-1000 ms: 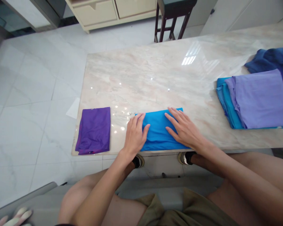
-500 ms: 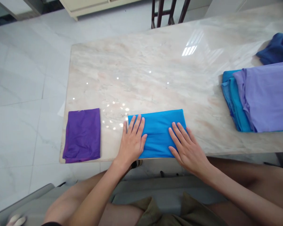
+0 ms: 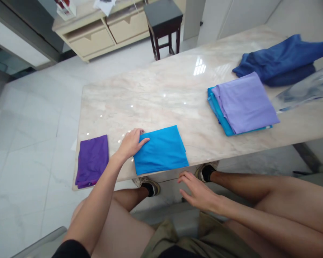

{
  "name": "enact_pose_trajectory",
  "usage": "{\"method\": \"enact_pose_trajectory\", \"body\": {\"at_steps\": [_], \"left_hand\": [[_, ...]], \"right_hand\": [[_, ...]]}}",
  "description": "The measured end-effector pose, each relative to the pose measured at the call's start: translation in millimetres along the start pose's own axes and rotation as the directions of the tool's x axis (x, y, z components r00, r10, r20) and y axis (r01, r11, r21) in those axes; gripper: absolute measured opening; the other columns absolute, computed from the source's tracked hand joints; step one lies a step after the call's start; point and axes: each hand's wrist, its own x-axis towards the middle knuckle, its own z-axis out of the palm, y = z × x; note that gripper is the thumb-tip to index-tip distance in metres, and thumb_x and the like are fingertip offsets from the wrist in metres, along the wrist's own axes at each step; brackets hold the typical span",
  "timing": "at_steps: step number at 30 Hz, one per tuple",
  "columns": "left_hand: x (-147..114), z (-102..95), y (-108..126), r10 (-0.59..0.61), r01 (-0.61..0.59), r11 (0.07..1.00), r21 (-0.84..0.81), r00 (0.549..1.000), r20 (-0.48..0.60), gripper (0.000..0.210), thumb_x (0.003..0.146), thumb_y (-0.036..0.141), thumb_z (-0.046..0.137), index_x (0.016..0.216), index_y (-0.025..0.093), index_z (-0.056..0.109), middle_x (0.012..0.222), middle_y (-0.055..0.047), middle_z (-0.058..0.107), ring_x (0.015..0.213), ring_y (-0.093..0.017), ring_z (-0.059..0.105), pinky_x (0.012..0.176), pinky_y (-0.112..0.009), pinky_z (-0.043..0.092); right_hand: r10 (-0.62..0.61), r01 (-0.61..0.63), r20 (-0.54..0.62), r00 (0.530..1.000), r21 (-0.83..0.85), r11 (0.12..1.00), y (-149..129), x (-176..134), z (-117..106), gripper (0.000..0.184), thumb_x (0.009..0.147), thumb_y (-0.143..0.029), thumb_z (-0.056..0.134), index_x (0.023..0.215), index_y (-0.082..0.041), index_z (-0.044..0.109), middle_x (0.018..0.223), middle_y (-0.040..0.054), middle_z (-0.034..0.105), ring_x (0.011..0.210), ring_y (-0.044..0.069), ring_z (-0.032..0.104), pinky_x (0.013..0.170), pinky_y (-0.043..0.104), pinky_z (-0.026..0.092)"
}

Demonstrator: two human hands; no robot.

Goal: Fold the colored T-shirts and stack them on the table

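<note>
A folded bright blue cloth (image 3: pixel 161 150) lies at the front edge of the marble table. My left hand (image 3: pixel 131 143) grips its left end, thumb on top and the other fingers curled at the far left corner, partly hidden. Off the table's front edge, above my lap, my right hand (image 3: pixel 195 190) hangs with fingers loosely bent and apart, touching nothing. To the left, a folded purple cloth (image 3: pixel 93 161) rests near the table corner.
On the right of the marble table (image 3: pixel 140 89) sits a stack topped by a folded lilac cloth (image 3: pixel 244 104). Behind it are a crumpled navy cloth (image 3: pixel 282 61) and a clear plastic item (image 3: pixel 307 87). A dark stool (image 3: pixel 163 16) and a cream cabinet (image 3: pixel 93 43) stand beyond.
My right hand has come off the blue cloth and moved back over my lap. My left hand has shifted from lying flat to the cloth's left end. The camera view has tilted up and turned right.
</note>
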Motion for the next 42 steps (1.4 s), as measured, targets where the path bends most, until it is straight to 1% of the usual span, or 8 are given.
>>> {"method": "enact_pose_trajectory", "body": {"at_steps": [4, 9, 17, 20, 24, 33, 37, 42], "left_hand": [[-16, -10.6, 13, -0.122, 0.135, 0.988, -0.075, 0.979, 0.161, 0.060, 0.090, 0.069, 0.079, 0.126, 0.022, 0.074, 0.131, -0.016, 0.082, 0.118, -0.039, 0.077, 0.096, -0.042, 0.060], [-81, 5.5, 39, -0.181, 0.254, 0.921, -0.294, 0.950, 0.256, 0.048, 0.083, 0.069, 0.080, 0.087, 0.020, 0.078, 0.092, -0.011, 0.085, 0.090, -0.035, 0.079, 0.077, -0.036, 0.057], [-196, 61.1, 100, -0.250, 0.156, 0.565, -0.810, 0.968, 0.012, 0.053, 0.091, 0.056, 0.079, 0.125, 0.015, 0.080, 0.133, -0.018, 0.085, 0.121, -0.040, 0.079, 0.110, -0.053, 0.064], [-234, 64.3, 119, -0.243, 0.109, 0.379, -0.919, 0.970, 0.014, 0.052, 0.092, 0.053, 0.080, 0.129, 0.017, 0.079, 0.138, -0.016, 0.084, 0.127, -0.042, 0.077, 0.115, -0.057, 0.062], [-289, 57.7, 124, -0.294, 0.038, 0.351, -0.936, 0.953, -0.072, 0.046, 0.092, 0.052, 0.083, 0.126, 0.020, 0.080, 0.136, -0.016, 0.084, 0.125, -0.041, 0.078, 0.111, -0.054, 0.064], [-396, 53.0, 77, -0.468, 0.078, 0.083, -0.993, 0.883, 0.030, 0.074, 0.089, 0.068, 0.089, 0.144, 0.021, 0.072, 0.145, -0.017, 0.080, 0.135, -0.041, 0.076, 0.117, -0.057, 0.064], [-378, 8.1, 28, -0.534, 0.031, 0.153, -0.988, 0.843, -0.056, 0.065, 0.090, 0.066, 0.089, 0.134, 0.020, 0.077, 0.138, -0.016, 0.084, 0.129, -0.041, 0.078, 0.107, -0.053, 0.068], [-324, -74.0, -37, -0.534, -0.164, 0.311, -0.936, 0.785, -0.315, 0.063, 0.096, 0.056, 0.085, 0.146, 0.018, 0.073, 0.146, -0.015, 0.081, 0.132, -0.036, 0.077, 0.110, -0.047, 0.067]], "right_hand": [[0.219, -0.289, 0.199, 0.955, 0.473, 0.832, 7, 5, 23, 0.056, 0.094, -0.058, 0.086, 0.135, -0.023, 0.070, 0.138, 0.0167, 0.079, 0.130, 0.033, 0.076, 0.112, 0.053, 0.063], [0.123, -0.258, 0.239, 0.963, 0.699, 0.667, -8, 17, 28, 0.096, 0.078, -0.087, 0.090, 0.146, -0.022, 0.070, 0.160, 0.0214, 0.071, 0.153, 0.037, 0.065, 0.130, 0.063, 0.049], [0.141, -0.159, 0.098, 0.985, 0.829, 0.537, -26, 9, 33, 0.105, 0.078, -0.084, 0.091, 0.159, -0.022, 0.066, 0.172, 0.0199, 0.062, 0.157, 0.036, 0.063, 0.133, 0.061, 0.047], [0.211, -0.234, 0.151, 0.966, 0.857, 0.458, -45, 3, 53, 0.099, 0.078, -0.088, 0.086, 0.151, -0.023, 0.072, 0.154, 0.0191, 0.076, 0.142, 0.043, 0.074, 0.119, 0.068, 0.059], [0.277, -0.281, 0.194, 0.941, 0.905, 0.320, -83, -16, 75, 0.080, 0.079, -0.081, 0.088, 0.136, -0.025, 0.082, 0.138, 0.0167, 0.085, 0.135, 0.046, 0.078, 0.116, 0.069, 0.061], [0.295, -0.400, 0.296, 0.908, 0.820, 0.409, -159, -43, 102, 0.068, 0.078, -0.066, 0.101, 0.128, -0.022, 0.085, 0.132, 0.0190, 0.086, 0.129, 0.049, 0.080, 0.110, 0.066, 0.066], [0.308, -0.346, 0.202, 0.929, 0.769, 0.537, -215, 24, 93, 0.069, 0.083, -0.063, 0.098, 0.136, -0.025, 0.077, 0.133, 0.0149, 0.085, 0.112, 0.042, 0.084, 0.078, 0.055, 0.076], [0.145, -0.030, -0.101, 0.984, 0.712, 0.702, -286, 138, 73, 0.063, 0.087, -0.060, 0.090, 0.136, -0.025, 0.070, 0.129, 0.0119, 0.083, 0.103, 0.035, 0.082, 0.063, 0.046, 0.074]]}}
